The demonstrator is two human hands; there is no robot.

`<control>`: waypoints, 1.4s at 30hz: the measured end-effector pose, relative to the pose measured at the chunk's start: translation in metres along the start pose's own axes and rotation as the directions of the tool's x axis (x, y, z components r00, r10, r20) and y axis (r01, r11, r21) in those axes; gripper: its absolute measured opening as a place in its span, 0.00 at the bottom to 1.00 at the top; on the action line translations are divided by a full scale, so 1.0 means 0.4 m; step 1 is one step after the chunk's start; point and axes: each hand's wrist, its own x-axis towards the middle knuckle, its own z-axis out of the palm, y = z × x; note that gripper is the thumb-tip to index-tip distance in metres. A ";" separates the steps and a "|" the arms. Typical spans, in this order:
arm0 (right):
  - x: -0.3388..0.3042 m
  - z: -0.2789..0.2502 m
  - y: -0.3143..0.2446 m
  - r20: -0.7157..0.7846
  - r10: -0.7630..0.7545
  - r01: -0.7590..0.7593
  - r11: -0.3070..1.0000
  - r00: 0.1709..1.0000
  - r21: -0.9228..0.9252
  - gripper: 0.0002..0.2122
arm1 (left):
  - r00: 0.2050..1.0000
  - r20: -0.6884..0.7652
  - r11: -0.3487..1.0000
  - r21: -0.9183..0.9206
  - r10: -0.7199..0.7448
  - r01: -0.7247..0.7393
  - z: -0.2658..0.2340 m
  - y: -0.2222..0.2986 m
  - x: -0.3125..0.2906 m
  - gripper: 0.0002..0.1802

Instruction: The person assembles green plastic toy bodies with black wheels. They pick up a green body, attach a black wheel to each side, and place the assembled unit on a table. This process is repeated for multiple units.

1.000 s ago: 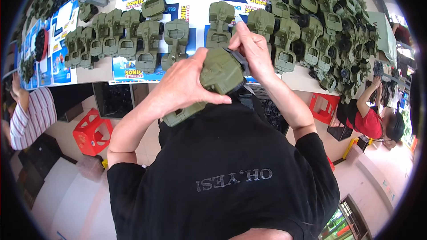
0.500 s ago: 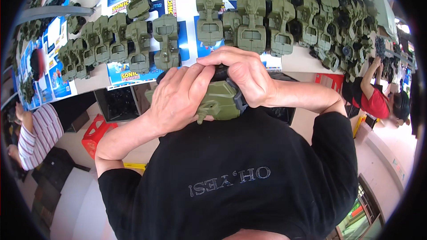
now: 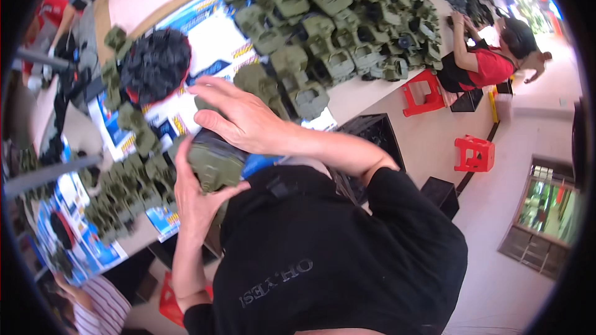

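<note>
My left hand point(image 3: 191, 193) is wrapped round an olive-green plastic toy vehicle point(image 3: 214, 167) in front of my chest, its thumb along the near side. Dark parts show on the toy's upper end. Over that end lies my right hand point(image 3: 242, 121), with thumb and fingers stretched apart; whether its palm presses on the toy I cannot tell. Both hands are slightly blurred. Past my right hand, on the table, stand several more olive-green toy vehicles point(image 3: 308, 98) of the same kind.
A round red basket point(image 3: 155, 65) heaped with black parts stands on the printed sheets. Toy vehicles point(image 3: 335, 25) crowd the far table; another row point(image 3: 130, 189) lies left. Black crates point(image 3: 379, 139) and red stools point(image 3: 423, 94) are at the right. People in red and striped shirts are nearby.
The view has turned, and the toy now sits farther left. My right hand has loosened from its bent grip and its fingers have spread; my left hand now holds the toy from the side.
</note>
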 end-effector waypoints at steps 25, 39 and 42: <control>0.252 -1.012 0.605 -0.642 0.077 -0.481 0.730 0.763 -0.485 0.39 | 0.959 0.219 0.816 -0.510 -0.182 0.271 0.189 -0.017 0.277 0.27; 0.344 -1.242 0.941 -0.381 0.252 -0.445 0.673 0.889 -0.591 0.42 | 0.863 -0.308 0.866 0.183 -0.400 0.466 0.060 -0.389 0.107 0.18; 0.344 -1.252 0.880 -0.359 -0.040 -0.355 0.082 0.932 -0.931 0.36 | 0.894 -0.348 0.823 0.390 -0.283 0.412 0.071 -0.449 0.147 0.19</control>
